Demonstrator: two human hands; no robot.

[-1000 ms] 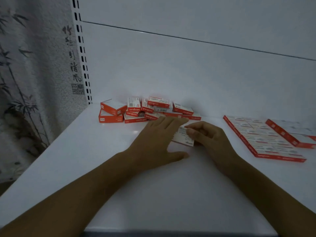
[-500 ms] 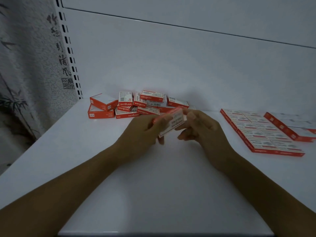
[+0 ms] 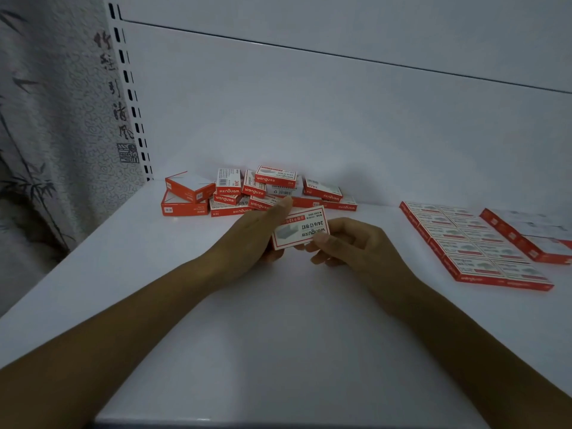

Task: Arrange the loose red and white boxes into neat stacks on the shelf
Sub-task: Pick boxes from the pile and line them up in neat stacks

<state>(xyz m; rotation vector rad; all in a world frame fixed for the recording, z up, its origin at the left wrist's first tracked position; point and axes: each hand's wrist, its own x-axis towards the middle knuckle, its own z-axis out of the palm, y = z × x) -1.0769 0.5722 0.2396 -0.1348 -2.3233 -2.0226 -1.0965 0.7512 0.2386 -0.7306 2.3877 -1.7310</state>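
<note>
Both my hands hold one small red and white box (image 3: 301, 226) above the middle of the white shelf (image 3: 278, 335), its printed face turned up toward me. My left hand (image 3: 253, 233) grips its left end, with a finger along the top edge. My right hand (image 3: 349, 243) pinches its right end. Behind them a loose pile of several red and white boxes (image 3: 257, 191) lies jumbled against the back wall. At the right, a flat, neat block of the same boxes (image 3: 473, 246) lies in two rows.
A second flat group of red and white boxes (image 3: 532, 233) sits at the far right, partly cut off. A slotted shelf upright (image 3: 130, 91) and a patterned wall hanging (image 3: 46, 119) are at the left. The shelf's front edge (image 3: 278, 421) runs below my forearms.
One second ago the box lay flat on the shelf under my fingers. Both hands have lifted it and turned its printed face up toward me.
</note>
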